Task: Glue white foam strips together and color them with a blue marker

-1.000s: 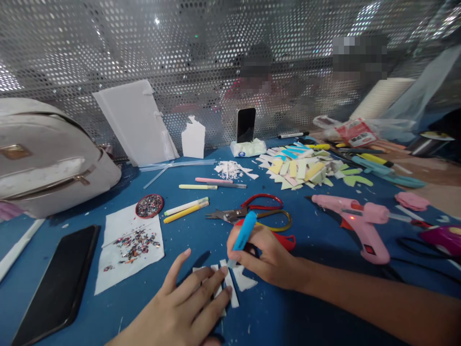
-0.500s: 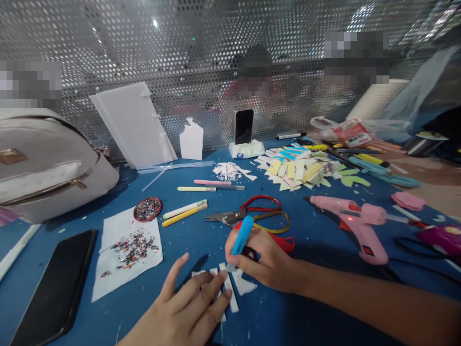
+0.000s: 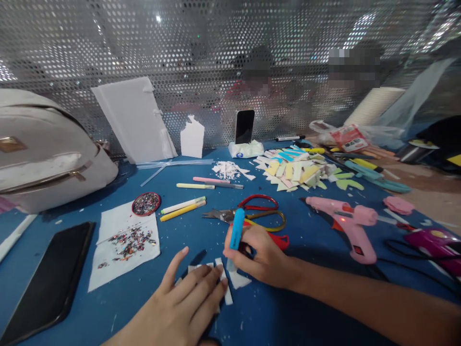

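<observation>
My right hand (image 3: 257, 252) grips a blue highlighter (image 3: 236, 228), held upright with its tip pointing down toward the white strips. Fingers spread, my left hand (image 3: 192, 298) lies flat over several white paper strips (image 3: 228, 293) on the blue table, its fingertips pressing on them. A wider white scrap (image 3: 239, 279) lies just under the highlighter's tip. Behind my right hand are scissors (image 3: 219, 215) with red and yellow handles, partly hidden by the hand. Yellow and white pens (image 3: 183, 210) lie to the left of the scissors.
A pink glue gun (image 3: 345, 221) lies on the right. Behind it is a pile of coloured paper strips (image 3: 291, 168). On the left are a black phone (image 3: 46, 283), a white sheet (image 3: 104, 269) with sequins, and a pale backpack (image 3: 43, 158). A perforated metal screen (image 3: 201, 57) stands behind.
The highlighter has become more upright and shifted slightly left with my right hand. My left hand stays on the strips. The whole view has moved a little.
</observation>
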`<control>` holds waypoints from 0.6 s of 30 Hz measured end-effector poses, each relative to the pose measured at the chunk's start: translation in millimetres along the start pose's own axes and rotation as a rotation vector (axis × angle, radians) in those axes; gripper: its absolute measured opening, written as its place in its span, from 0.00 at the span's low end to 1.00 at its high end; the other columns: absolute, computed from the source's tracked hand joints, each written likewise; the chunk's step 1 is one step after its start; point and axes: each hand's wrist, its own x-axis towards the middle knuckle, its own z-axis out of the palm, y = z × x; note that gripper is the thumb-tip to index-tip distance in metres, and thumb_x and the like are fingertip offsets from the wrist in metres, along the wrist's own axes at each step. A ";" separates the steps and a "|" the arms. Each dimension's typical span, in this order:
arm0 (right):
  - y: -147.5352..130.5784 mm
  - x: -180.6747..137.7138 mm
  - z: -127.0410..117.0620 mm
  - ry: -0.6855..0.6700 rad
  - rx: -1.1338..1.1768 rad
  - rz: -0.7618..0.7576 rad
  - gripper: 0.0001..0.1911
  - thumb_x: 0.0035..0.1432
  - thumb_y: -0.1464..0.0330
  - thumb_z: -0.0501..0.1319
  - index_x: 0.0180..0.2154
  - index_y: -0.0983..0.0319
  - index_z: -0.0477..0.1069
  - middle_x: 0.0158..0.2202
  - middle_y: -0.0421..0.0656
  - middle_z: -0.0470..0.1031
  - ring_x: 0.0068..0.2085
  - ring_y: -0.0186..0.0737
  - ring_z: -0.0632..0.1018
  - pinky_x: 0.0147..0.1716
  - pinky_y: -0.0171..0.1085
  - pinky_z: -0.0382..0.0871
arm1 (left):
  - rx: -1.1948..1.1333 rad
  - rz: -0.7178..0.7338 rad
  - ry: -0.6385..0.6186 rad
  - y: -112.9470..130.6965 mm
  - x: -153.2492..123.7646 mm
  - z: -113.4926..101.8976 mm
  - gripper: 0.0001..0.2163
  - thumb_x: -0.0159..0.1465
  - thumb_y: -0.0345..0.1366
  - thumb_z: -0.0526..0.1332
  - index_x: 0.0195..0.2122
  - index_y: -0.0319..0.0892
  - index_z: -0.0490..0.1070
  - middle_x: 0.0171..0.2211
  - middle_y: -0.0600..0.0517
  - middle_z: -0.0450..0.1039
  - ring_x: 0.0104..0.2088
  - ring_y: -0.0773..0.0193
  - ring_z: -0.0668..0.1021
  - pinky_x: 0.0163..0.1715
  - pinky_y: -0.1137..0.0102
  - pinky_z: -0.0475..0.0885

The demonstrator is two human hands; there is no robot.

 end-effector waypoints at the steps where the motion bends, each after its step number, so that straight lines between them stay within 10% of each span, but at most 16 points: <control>1: -0.6 -0.5 0.5 0.017 -0.028 0.014 0.15 0.65 0.64 0.60 0.26 0.61 0.70 0.21 0.37 0.67 0.22 0.33 0.67 0.24 0.33 0.60 | -0.009 -0.002 -0.014 0.1 0.2 -1.4 0.24 0.77 0.50 0.46 0.62 0.39 0.70 0.58 0.48 0.74 0.59 0.55 0.70 0.70 0.44 0.32; 18: -1.2 2.2 5.1 0.060 -0.051 0.150 0.14 0.65 0.63 0.59 0.28 0.61 0.72 0.21 0.37 0.70 0.22 0.33 0.69 0.24 0.34 0.58 | 0.011 -0.024 -0.115 2.8 5.2 1.8 0.27 0.75 0.56 0.49 0.71 0.55 0.56 0.57 0.46 0.71 0.62 0.50 0.68 0.68 0.41 0.32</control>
